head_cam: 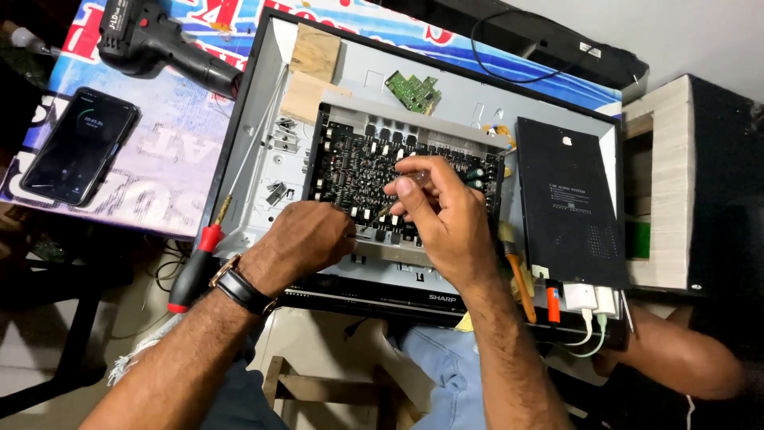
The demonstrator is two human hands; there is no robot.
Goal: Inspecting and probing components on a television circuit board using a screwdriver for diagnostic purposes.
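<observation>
A dark circuit board (374, 163) crowded with small parts lies inside an opened flat metal chassis (263, 151). My left hand (306, 239) rests on the board's near edge, fingers curled down against it, a watch on the wrist. My right hand (434, 209) is over the board's near right part, pinching a thin clear-handled tool (380, 210) that slants down to the board between the two hands.
A red-and-black screwdriver (199, 259) lies on the chassis's left edge. A cordless drill (163, 44) and a phone (79, 145) sit at the left. A small green board (414, 89) lies at the back. A black perforated panel (569, 203) and an orange-handled brush (517, 267) are at the right.
</observation>
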